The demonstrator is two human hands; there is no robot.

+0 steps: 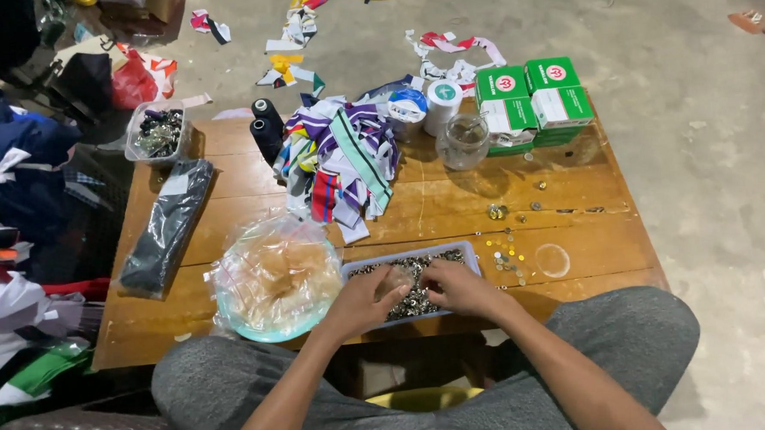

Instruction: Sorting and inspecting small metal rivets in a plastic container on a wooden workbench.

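A shallow pale blue tray (466, 255) full of small metal pieces sits at the near edge of a low wooden table (451, 208). Both my hands rest in it. My left hand (360, 300) holds a small clear plastic bag over the pieces. My right hand (454, 287) has its fingers curled down into the metal pieces beside that bag. Left of the tray lies a round teal bowl (254, 330) heaped with empty clear plastic bags.
A pile of striped fabric strips (341, 161) lies mid-table, with black thread cones (265, 125), a clear jar (463, 140), tape rolls and green-and-white boxes (532, 97) behind. Loose metal bits (506, 257) scatter to the right. A black packet (166, 226) lies left. My knees are under the table's near edge.
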